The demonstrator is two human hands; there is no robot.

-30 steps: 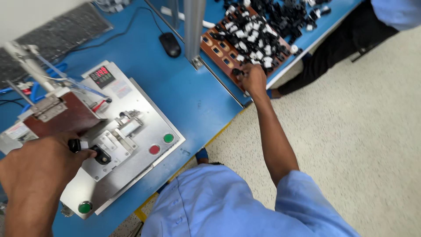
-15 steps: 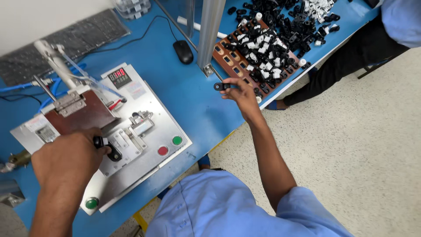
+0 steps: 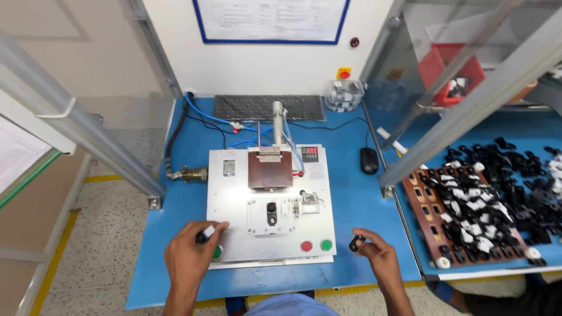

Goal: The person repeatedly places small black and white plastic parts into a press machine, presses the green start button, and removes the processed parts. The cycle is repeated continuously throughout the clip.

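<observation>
Two small parts are held over a blue surface (image 3: pixel 351 193) at a metal press fixture (image 3: pixel 234 210).

A small black and white part (image 3: pixel 206 233) is pinched in the fingers of the left hand (image 3: pixel 190 257), which rests on the fixture's lower left corner over a green button (image 3: pixel 217 252). A small black part (image 3: pixel 355 243) is gripped in the closed fingers of the right hand (image 3: pixel 374 253), just right of the fixture. Another black part (image 3: pixel 271 213) is seated in the fixture's central nest. A brown tray (image 3: pixel 462 219) of similar parts lies well to the right.
</observation>
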